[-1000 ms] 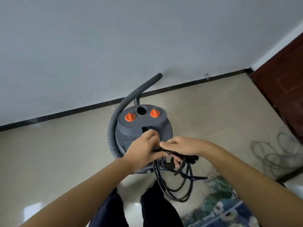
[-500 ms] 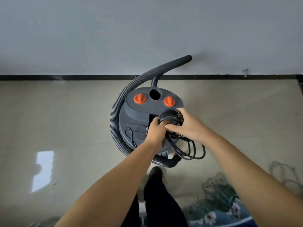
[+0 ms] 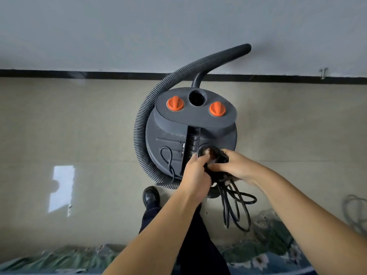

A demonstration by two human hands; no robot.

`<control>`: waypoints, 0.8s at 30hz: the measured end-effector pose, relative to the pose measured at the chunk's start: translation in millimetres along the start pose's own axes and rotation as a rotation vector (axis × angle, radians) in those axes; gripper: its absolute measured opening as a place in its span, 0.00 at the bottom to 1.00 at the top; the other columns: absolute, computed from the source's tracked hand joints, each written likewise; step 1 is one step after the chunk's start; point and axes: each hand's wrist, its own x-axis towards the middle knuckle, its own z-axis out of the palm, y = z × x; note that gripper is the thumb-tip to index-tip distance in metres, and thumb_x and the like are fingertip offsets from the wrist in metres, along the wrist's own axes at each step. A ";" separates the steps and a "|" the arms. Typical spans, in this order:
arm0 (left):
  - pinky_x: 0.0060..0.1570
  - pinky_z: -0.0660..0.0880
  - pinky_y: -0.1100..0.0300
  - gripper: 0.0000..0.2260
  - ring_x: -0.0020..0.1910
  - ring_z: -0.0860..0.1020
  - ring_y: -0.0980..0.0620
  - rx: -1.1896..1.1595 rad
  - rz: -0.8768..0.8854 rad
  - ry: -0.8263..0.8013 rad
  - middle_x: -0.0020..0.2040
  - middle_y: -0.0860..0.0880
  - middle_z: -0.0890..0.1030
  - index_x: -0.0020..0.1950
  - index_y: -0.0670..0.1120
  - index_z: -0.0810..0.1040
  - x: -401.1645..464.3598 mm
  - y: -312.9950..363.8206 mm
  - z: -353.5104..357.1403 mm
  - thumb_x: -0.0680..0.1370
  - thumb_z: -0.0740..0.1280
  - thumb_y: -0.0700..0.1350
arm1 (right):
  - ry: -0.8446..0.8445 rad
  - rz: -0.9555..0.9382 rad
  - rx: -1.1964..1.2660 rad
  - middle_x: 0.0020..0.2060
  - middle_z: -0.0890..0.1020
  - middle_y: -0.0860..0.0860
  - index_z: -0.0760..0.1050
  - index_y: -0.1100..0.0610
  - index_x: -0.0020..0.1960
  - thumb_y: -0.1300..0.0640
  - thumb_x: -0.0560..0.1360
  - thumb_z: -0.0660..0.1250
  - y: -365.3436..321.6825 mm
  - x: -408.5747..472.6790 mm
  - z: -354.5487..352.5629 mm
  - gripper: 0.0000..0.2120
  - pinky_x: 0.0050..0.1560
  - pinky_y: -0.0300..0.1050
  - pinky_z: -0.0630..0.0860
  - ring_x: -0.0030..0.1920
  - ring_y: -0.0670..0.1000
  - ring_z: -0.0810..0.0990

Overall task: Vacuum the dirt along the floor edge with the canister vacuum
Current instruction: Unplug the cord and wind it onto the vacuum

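Note:
A grey canister vacuum with two orange knobs stands on the beige floor close to the wall. Its ribbed hose curls around the left side and rises against the wall at upper right. Both hands meet at the near edge of the canister top. My left hand and my right hand are shut on a coiled black power cord, whose loops hang down below the hands. The cord's plug is hidden.
The black baseboard runs along the grey wall. A floral rug covers the floor near my feet. My black shoe is beside the canister. A loose pale cable lies at the right edge.
The view has dropped and closed in on the canister. Both hands with the cord bundle have slid from the middle of the lid back to its near edge.

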 end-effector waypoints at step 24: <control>0.55 0.75 0.55 0.14 0.51 0.80 0.49 1.381 0.206 0.127 0.51 0.47 0.82 0.63 0.47 0.77 60.1 82.9 -85.7 0.77 0.67 0.43 | 0.081 -0.104 -0.675 0.46 0.79 0.56 0.71 0.60 0.56 0.58 0.73 0.70 -19.3 77.7 23.8 0.15 0.46 0.51 0.77 0.46 0.56 0.79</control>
